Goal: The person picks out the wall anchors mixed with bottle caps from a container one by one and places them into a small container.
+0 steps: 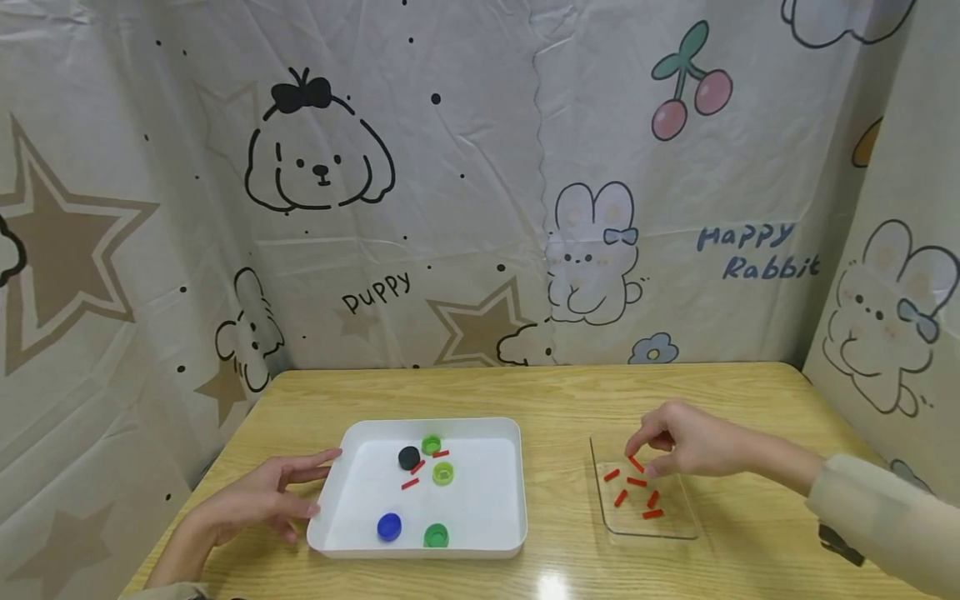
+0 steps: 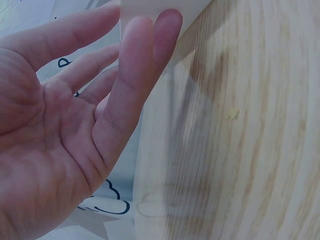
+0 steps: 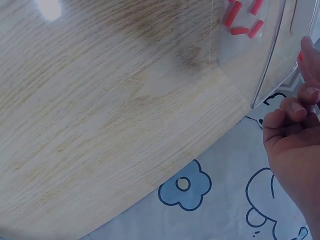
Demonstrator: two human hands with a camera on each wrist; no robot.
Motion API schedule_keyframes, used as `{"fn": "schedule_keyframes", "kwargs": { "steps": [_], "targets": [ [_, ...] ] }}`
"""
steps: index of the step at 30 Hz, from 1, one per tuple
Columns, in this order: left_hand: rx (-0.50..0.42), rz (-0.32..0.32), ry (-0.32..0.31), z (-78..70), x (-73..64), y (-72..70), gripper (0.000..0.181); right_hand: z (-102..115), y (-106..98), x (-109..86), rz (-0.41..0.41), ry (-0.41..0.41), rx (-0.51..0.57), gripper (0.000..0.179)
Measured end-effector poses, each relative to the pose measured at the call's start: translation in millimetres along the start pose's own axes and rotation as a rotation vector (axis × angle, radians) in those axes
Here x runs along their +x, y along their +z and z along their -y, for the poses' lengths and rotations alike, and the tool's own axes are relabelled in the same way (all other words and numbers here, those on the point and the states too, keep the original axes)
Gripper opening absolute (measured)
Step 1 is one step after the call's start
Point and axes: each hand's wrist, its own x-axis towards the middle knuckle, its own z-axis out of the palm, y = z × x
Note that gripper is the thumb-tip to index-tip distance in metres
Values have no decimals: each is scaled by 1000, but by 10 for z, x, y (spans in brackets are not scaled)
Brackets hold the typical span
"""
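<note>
My left hand (image 1: 258, 498) is at the left side of a white tray (image 1: 480, 508), its fingers extended and touching the rim. In the left wrist view those fingers lie against the tray's white wall. Over a clear plastic box (image 1: 651, 537), my right hand (image 1: 693, 442) pinches a short red stick (image 1: 636, 463) between thumb and fingertips. Several similar red sticks (image 1: 637, 482) lie inside that box. The tray holds three red sticks (image 1: 410, 483) and several round caps: black (image 1: 408, 457), blue (image 1: 389, 527), yellow-green (image 1: 443, 473) and two green ones (image 1: 437, 536).
Both containers stand on a wood-grain table (image 1: 558, 517), the tray to the left and the box to the right, with a gap between them. A printed cloth (image 1: 465, 167) hangs behind the table and along its sides.
</note>
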Motion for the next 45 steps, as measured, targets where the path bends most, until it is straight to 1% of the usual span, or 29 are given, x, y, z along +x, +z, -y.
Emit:
{"fn": "schedule_keyframes", "kwargs": {
  "steps": [8,15,26,31,35,45],
  "targets": [
    [-4,4,7,1,-10,-1,83,-48,85,52,6,-68,-31,21],
    [0,2,3,-6,-5,-2,84,-49,131,87,38,-33,-43,21],
    [6,-8,-3,3,0,-3,83,-24,107,118,41,-28,-73,23],
    [7,-6,1,3,-4,-5,83,28,89,137,24,-11,-100,24],
    [9,-3,1,-4,-9,-3,83,81,75,166,18,-27,-113,24],
    [11,-8,-2,3,1,-5,83,246,44,317,45,-34,-146,27]
  ]
}}
